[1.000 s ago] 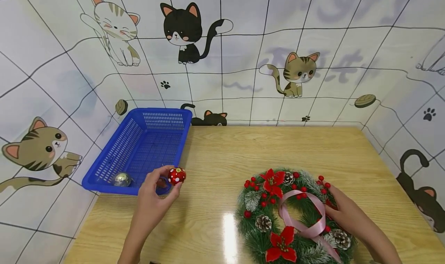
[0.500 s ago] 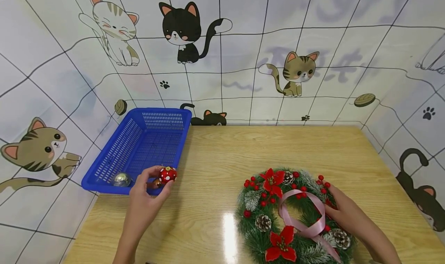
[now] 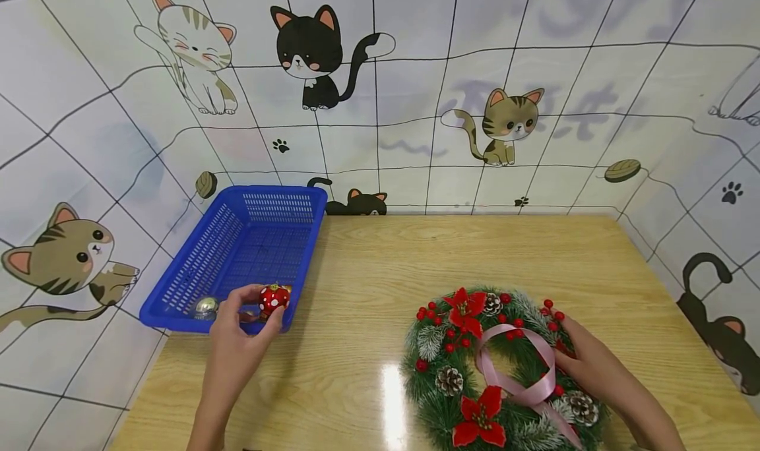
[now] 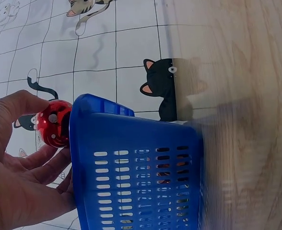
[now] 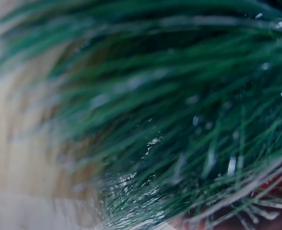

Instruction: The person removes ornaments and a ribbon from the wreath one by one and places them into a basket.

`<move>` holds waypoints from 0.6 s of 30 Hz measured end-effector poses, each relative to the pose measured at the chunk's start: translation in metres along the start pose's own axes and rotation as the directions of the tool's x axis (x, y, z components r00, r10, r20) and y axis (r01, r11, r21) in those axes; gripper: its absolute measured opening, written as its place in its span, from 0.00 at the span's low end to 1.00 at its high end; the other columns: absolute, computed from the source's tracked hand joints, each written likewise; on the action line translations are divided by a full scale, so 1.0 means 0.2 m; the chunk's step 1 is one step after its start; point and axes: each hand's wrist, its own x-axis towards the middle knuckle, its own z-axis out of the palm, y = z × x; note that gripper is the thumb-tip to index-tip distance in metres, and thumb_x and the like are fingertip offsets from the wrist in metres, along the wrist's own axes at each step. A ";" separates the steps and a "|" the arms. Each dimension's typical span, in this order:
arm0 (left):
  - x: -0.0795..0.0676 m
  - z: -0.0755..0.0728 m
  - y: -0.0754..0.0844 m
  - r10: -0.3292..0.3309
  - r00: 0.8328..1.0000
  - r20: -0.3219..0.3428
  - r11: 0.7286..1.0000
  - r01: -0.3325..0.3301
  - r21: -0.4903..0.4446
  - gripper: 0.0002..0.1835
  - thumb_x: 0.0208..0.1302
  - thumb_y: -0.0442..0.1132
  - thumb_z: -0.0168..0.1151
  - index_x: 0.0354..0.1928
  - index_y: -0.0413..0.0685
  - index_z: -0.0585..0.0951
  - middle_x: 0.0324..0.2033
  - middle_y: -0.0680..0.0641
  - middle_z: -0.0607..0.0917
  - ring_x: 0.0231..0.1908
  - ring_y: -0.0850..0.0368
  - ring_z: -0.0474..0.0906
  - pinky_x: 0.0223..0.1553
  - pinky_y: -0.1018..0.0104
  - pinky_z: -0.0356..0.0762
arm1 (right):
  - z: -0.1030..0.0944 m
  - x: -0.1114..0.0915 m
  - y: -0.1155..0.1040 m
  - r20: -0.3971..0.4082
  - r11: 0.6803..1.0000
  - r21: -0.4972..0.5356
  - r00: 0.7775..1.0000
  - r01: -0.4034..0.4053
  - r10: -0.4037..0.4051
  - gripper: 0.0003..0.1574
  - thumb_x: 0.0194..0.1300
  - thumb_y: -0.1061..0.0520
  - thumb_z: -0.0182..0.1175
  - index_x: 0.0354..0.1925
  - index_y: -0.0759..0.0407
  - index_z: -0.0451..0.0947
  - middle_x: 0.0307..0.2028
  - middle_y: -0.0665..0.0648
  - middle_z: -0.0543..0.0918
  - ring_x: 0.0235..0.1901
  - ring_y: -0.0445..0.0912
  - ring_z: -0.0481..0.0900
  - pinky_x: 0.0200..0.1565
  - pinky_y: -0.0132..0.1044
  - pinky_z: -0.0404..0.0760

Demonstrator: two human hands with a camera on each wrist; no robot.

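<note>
My left hand [image 3: 237,339] pinches a red bauble with white dots [image 3: 274,299] between thumb and fingers, over the near right corner of a blue plastic basket [image 3: 313,240]. From the left wrist, the red bauble [image 4: 54,123] appears right at the basket's rim [image 4: 76,158]. On the right, my right hand [image 3: 594,365] grips the outer edge of a green Christmas wreath [image 3: 427,398], its fingertips partly hidden among the needles. The wreath bears red poinsettias, berries, pinecones and a pink ribbon [image 3: 540,393]. Blurred green needles [image 5: 179,105] fill the right wrist view.
A silver bauble [image 3: 206,308] lies in the basket's near left corner, with something copper-brown [image 3: 248,316] behind my left fingers. The wooden table [image 3: 380,260] meets a wall [image 3: 415,95] printed with cartoon cats at the back and sides.
My left hand has moved left with the red bauble, from beside the basket's right edge to over its near corner. The right hand and the wreath have stayed in place.
</note>
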 end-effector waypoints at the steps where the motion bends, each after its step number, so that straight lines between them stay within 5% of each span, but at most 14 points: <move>1: 0.00 0.00 0.00 -0.015 1.000 -0.003 1.000 0.015 0.008 0.25 0.65 0.32 0.79 0.61 0.39 0.80 0.51 0.44 0.85 0.50 0.49 0.76 0.47 0.72 0.76 | 0.00 0.00 0.00 -0.002 1.000 0.000 1.000 0.002 -0.002 0.49 0.77 0.63 0.66 0.79 0.84 0.50 0.73 0.91 0.57 0.70 0.86 0.59 0.61 0.81 0.67; 8: 0.00 -0.02 -0.01 -0.098 0.995 -0.014 0.995 0.099 0.031 0.25 0.66 0.35 0.79 0.62 0.37 0.80 0.53 0.42 0.84 0.50 0.47 0.78 0.48 0.70 0.75 | 0.00 0.00 0.00 -0.006 1.000 -0.008 1.000 0.003 -0.003 0.50 0.77 0.62 0.66 0.79 0.84 0.50 0.73 0.91 0.57 0.70 0.86 0.58 0.61 0.81 0.67; 18: 0.02 -0.06 -0.04 -0.118 0.993 -0.005 0.990 0.118 0.073 0.26 0.65 0.34 0.79 0.62 0.34 0.81 0.55 0.37 0.85 0.57 0.45 0.74 0.59 0.52 0.69 | 0.00 -0.01 -0.01 0.003 1.000 0.016 1.000 -0.012 0.012 0.50 0.78 0.62 0.66 0.79 0.85 0.49 0.73 0.91 0.56 0.70 0.86 0.57 0.62 0.81 0.66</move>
